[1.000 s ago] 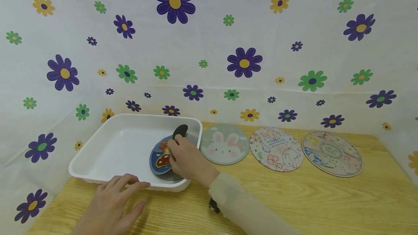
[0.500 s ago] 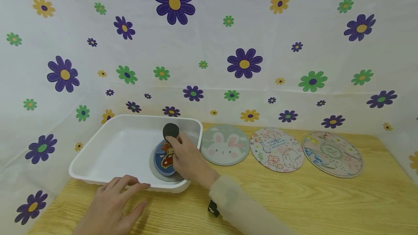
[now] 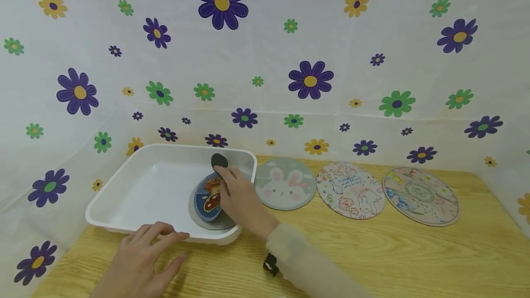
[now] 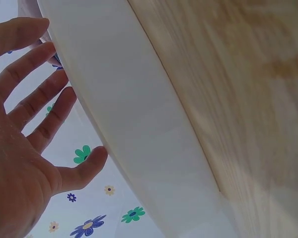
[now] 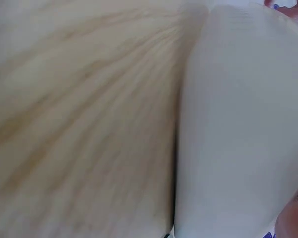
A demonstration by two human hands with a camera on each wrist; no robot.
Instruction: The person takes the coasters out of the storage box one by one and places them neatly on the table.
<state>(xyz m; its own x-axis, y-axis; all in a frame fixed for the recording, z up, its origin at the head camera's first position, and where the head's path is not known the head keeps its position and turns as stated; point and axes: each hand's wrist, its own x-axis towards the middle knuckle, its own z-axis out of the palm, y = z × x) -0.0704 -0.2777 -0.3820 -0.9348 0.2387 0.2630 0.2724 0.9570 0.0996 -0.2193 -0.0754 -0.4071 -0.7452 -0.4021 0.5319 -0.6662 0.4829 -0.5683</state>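
Note:
In the head view my right hand [image 3: 244, 203] reaches over the right wall of the white tray [image 3: 244, 238] and grips the right side of a blue round mat [image 3: 204, 201] with a printed cartoon. The mat stands a little tilted over a grey round mat [image 3: 196, 217] on the tray floor. A dark rounded piece [image 3: 219, 162] sticks up past my fingertips; whether it is part of the blue mat cannot be told. My left hand [image 3: 142, 259] rests its fingers on the near rim; the left wrist view shows that hand [image 4: 30, 139] spread along the tray wall [image 4: 124, 94].
To the tray's right lie a green-grey rabbit mat [image 3: 285, 185], a white printed mat [image 3: 349, 190] and a floral mat [image 3: 420, 197] on the wooden table [image 3: 372, 261]. A flower-print sheet [image 3: 265, 45] hangs behind and at the sides.
My right hand shifts slightly, tilting the blue mat and uncovering more of the grey one. The dark piece swings left, then back slightly right. My left hand stays put.

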